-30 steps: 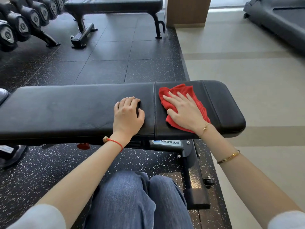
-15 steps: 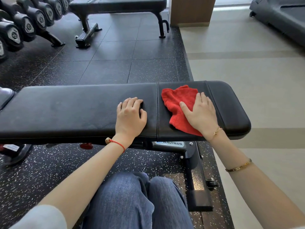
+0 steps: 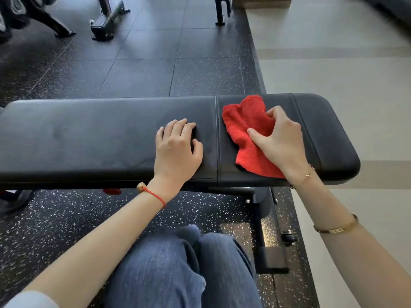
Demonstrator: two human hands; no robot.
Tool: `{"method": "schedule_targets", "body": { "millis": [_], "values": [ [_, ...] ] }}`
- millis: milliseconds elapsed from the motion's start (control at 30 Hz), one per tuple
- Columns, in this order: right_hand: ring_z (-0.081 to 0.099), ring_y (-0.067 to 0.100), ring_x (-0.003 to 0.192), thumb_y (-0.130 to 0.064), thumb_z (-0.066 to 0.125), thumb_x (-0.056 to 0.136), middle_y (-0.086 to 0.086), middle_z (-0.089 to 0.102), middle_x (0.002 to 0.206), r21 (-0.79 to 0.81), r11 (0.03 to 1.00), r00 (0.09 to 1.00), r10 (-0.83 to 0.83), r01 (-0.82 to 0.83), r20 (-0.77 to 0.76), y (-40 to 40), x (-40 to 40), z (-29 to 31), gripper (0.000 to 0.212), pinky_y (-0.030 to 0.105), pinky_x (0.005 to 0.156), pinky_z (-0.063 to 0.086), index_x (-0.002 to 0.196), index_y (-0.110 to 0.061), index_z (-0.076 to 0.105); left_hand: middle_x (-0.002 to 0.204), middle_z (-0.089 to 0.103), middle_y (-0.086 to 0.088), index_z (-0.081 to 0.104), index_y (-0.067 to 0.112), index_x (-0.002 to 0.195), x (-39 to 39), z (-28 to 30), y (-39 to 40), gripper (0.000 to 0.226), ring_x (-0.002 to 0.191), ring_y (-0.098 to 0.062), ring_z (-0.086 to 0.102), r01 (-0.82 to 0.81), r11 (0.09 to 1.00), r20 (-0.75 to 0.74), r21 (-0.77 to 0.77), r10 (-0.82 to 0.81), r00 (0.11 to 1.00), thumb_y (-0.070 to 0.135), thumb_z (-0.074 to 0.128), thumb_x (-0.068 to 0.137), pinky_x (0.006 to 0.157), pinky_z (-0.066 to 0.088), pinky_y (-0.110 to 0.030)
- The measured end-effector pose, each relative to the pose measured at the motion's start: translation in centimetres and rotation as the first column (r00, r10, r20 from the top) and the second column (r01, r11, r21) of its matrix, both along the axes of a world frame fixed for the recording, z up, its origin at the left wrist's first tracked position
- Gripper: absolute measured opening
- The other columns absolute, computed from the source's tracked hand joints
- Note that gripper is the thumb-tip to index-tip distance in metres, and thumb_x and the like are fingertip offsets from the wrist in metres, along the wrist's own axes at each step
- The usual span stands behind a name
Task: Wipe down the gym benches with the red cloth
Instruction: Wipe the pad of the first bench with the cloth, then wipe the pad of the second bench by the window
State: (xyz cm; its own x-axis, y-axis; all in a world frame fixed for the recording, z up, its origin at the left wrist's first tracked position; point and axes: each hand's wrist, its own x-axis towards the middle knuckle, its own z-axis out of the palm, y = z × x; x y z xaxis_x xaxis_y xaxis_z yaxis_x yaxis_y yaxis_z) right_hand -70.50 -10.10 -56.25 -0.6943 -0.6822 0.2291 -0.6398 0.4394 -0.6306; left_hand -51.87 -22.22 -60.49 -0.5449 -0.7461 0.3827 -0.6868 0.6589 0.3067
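Bench (image 3: pixel 89 134): black, spans nine to three o'clock
Cloth (image 3: pixel 244 127): red, bunched under right hand (image 3: pixel 280 141)
Left hand (image 3: pixel 178 152): flat on bench

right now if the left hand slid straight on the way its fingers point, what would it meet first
Only bare bench pad ahead of the left hand, then the pad's far edge and the dark floor beyond; the red cloth lies off to its right.

Cloth (image 3: pixel 246 130) on bench (image 3: pixel 89 134) right section, under right hand (image 3: pixel 281 141); left hand (image 3: pixel 178 152) left of seam.
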Motion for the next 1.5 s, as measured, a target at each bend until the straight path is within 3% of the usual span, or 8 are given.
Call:
{"method": "schedule_targets", "body": {
  "millis": [133,233,467,733,867,1000,1300,1500],
  "values": [
    [0.063,0.016,0.09,-0.039,0.08,0.073,-0.008,0.065,0.09,0.056,0.998,0.972,0.011,-0.025,0.235,-0.7,-0.7,1.5,0.037,0.025,0.077,0.042,0.095,-0.018,0.06,0.136,0.06,-0.009,0.063,0.012,0.128,0.5,0.9,-0.1,0.041,0.132,-0.029,0.051,0.016,0.999,0.044,0.035,-0.018,0.999,0.025,0.052,0.09,0.113,0.035,-0.05],
    [0.067,0.022,0.095,-0.034,0.084,0.071,0.002,0.072,0.097,0.063,0.998,0.857,-0.026,-0.008,0.515,-0.7,-0.7,3.5,0.037,0.041,0.088,0.053,0.096,-0.016,0.064,0.136,0.061,-0.007,0.064,0.012,0.127,0.8,2.9,0.0,0.038,0.131,-0.027,0.052,0.038,0.993,0.085,0.111,-0.048,0.995,0.025,0.053,0.092,0.112,0.037,-0.048],
    [0.065,0.013,0.085,-0.026,0.084,0.072,0.005,0.072,0.097,0.083,0.994,0.705,-0.109,0.071,0.701,0.2,2.1,10.6,0.034,0.045,0.088,0.054,0.097,-0.013,0.065,0.122,0.067,-0.002,0.068,0.013,0.116,1.7,12.3,0.3,0.028,0.118,-0.022,0.061,0.135,0.974,0.051,0.181,-0.146,0.988,0.019,0.056,0.092,0.103,0.046,-0.04],
    [0.065,0.006,0.083,-0.025,0.084,0.073,-0.004,0.071,0.094,0.098,0.977,0.592,-0.193,0.188,0.782,3.2,4.3,27.5,0.034,0.032,0.081,0.054,0.099,-0.014,0.065,0.121,0.068,-0.003,0.068,0.012,0.115,2.9,31.1,0.8,0.025,0.115,-0.023,0.062,0.213,0.941,0.072,0.262,-0.24,0.968,0.016,0.06,0.092,0.1,0.047,-0.04],
    [0.068,0.019,0.094,-0.023,0.083,0.075,0.004,0.072,0.101,0.089,0.966,0.577,-0.219,0.244,0.787,4.4,4.5,37.0,0.036,0.041,0.087,0.055,0.103,-0.01,0.064,0.12,0.068,-0.002,0.068,0.012,0.115,3.1,40.6,1.1,0.025,0.114,-0.022,0.062,0.251,0.923,0.065,0.293,-0.281,0.958,0.015,0.06,0.092,0.099,0.048,-0.041],
    [0.066,0.015,0.088,-0.019,0.082,0.076,0.004,0.071,0.1,0.054,0.943,0.55,-0.238,0.329,0.801,5.9,4.3,44.4,0.037,0.037,0.085,0.054,0.105,-0.006,0.063,0.119,0.068,-0.003,0.068,0.011,0.115,2.5,47.6,1.6,0.024,0.113,-0.024,0.062,0.31,0.903,0.023,0.299,-0.331,0.943,0.013,0.058,0.093,0.099,0.048,-0.042],
    [0.068,0.02,0.093,-0.024,0.083,0.076,0.006,0.072,0.102,0.007,0.852,0.512,-0.321,0.523,0.797,12.4,1.9,50.4,0.037,0.044,0.089,0.055,0.104,-0.01,0.064,0.117,0.067,-0.001,0.067,0.012,0.114,-1.5,54.4,4.7,0.022,0.111,-0.023,0.06,0.458,0.844,-0.019,0.278,-0.472,0.882,0.012,0.06,0.093,0.099,0.047,-0.038],
    [0.07,0.023,0.096,-0.028,0.083,0.075,0.004,0.072,0.102,-0.038,0.834,0.512,-0.3,0.55,0.805,18.7,-3.5,50.8,0.039,0.041,0.087,0.057,0.106,-0.012,0.065,0.109,0.068,0.004,0.068,0.018,0.11,-6.8,54.8,9.8,0.018,0.104,-0.017,0.059,0.45,0.838,-0.008,0.309,-0.471,0.882,0.018,0.058,0.095,0.085,0.046,-0.027]
  ]
}}
